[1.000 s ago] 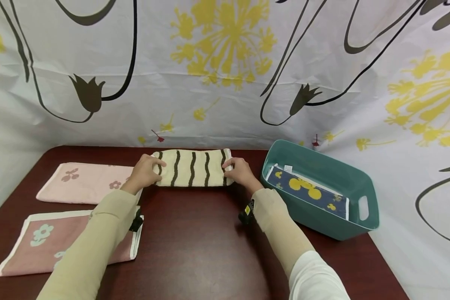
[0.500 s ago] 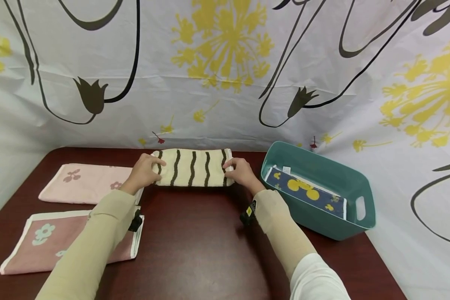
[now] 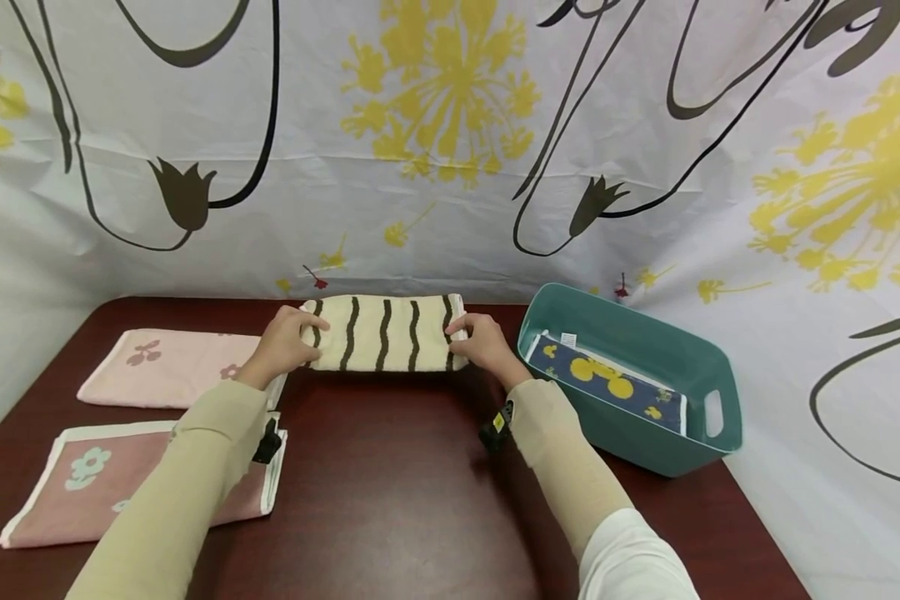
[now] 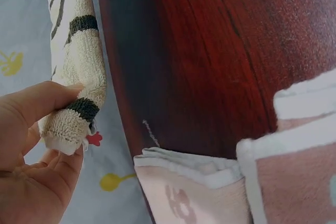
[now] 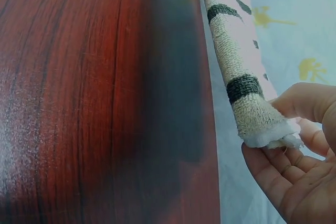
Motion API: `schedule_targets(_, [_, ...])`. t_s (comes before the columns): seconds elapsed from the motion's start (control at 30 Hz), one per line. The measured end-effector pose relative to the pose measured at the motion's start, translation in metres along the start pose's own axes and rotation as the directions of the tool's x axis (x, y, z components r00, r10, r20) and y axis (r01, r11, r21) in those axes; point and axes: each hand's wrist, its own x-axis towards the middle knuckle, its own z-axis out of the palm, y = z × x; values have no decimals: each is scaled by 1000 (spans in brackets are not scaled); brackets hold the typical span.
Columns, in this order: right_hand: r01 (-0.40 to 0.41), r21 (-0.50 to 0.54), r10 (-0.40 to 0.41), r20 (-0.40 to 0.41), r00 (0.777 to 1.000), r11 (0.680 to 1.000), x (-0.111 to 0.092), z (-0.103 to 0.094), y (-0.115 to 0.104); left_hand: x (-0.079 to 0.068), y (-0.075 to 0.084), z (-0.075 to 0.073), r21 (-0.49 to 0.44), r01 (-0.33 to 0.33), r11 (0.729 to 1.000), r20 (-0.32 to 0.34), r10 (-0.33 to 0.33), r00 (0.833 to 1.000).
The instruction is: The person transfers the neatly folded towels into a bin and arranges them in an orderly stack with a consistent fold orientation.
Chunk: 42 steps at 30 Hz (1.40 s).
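Note:
A folded cream towel (image 3: 382, 333) with wavy dark stripes is stretched between both hands near the table's far edge. My left hand (image 3: 281, 343) pinches its left end, thumb on one face and fingers behind, as the left wrist view shows with the towel (image 4: 79, 66) held there. At the opposite end my right hand (image 3: 486, 346) grips the towel between thumb and fingers. In the right wrist view the white hem of the towel (image 5: 244, 93) sticks out at the fingertips. The wrist views show the towel raised off the wooden surface, its shadow below.
Two folded towels, one pale pink (image 3: 172, 367) and one darker pink (image 3: 112, 475) with flowers, lie at the left of the dark wooden table (image 3: 375, 500). A teal bin (image 3: 660, 333) stands at the right, with a folded blue towel (image 3: 607, 379) with yellow figures inside.
The head view has turned slightly, so the bin appears a little farther left. Both hands keep their hold on the striped towel, which has hardly moved.

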Motion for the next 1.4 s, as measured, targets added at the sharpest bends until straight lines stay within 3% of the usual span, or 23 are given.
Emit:
schedule_targets(0.43, [49,-2,-49,-38,998,999,-6,-8,-4,-1,11,-10,5,-2,1000,2,2,1000])
schedule_targets(0.7, [43,12,-42,-47,998,999,-12,-18,-8,-3,18,-12,-16,-22,1000,-15,22,1000])
schedule_targets(0.93, [37,7,-36,-71,997,999,-16,-25,-11,-1,28,-15,-5,-2,1000,-17,2,1000])
schedule_targets(1.4, [87,-5,-87,-119,989,996,-18,-31,-28,0,35,-30,-11,-16,1000,-48,15,999])
